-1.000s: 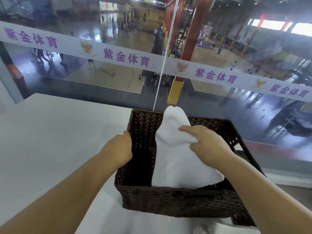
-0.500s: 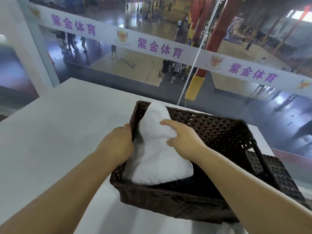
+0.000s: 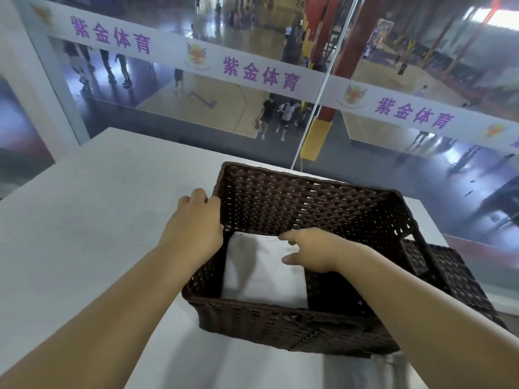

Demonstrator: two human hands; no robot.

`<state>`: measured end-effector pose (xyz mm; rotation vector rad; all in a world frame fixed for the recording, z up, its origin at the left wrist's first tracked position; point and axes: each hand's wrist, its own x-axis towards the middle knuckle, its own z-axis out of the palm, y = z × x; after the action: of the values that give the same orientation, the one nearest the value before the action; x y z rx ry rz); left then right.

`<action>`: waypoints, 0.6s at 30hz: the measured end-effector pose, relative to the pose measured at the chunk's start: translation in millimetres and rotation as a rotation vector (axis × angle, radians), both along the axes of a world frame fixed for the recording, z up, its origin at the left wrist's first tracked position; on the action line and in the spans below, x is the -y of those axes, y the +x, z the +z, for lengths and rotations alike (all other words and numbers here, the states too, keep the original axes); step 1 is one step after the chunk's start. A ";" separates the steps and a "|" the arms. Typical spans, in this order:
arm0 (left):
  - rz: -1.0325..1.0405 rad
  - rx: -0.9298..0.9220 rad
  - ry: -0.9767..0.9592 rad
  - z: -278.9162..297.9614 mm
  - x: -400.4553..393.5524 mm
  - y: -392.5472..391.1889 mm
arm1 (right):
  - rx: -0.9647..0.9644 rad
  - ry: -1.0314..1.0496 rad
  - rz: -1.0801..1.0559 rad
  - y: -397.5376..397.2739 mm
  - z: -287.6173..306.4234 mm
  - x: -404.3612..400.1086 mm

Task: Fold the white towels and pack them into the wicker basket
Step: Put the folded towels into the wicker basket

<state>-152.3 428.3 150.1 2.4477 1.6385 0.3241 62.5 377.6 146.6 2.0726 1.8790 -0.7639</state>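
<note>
— What are your hands doing?

— My left hand (image 3: 196, 234) has its grip on the left wall of the wicker basket (image 3: 309, 329), fingers curled over the rim near the far corner. My right hand (image 3: 314, 252) is down inside the basket, its grip loose and wide, holding nothing (fingers relaxed, pointing left), just above the towel.

— And the towel?

— The white towel (image 3: 261, 276) lies folded flat on the basket floor, filling the left part, up against the left and near walls. The right part of the floor is bare dark weave.

— What sits around the basket?

— It rests on a white tabletop (image 3: 84, 220). A second dark woven piece (image 3: 460, 282) touches its right side; I cannot tell what it is. More white cloth (image 3: 354, 372) shows at the near edge. Beyond the tabletop is a glass wall (image 3: 168, 102) with a white banner strip (image 3: 252, 71) in purple characters, looking onto a sports court.
</note>
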 end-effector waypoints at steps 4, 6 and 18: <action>-0.078 -0.121 0.075 13.9 5.8 1.8 | 0.130 0.137 0.009 4.2 37.1 19.6; -0.116 -0.117 0.082 21.1 11.8 3.5 | 0.173 0.205 -0.011 5.9 56.7 38.7; -0.353 -0.047 -0.001 39.9 122.4 48.7 | 0.134 0.379 -0.311 50.4 86.5 217.5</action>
<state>-103.6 306.0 190.0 2.6957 1.1860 0.2133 113.0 160.1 233.2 2.6170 1.7575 -0.3294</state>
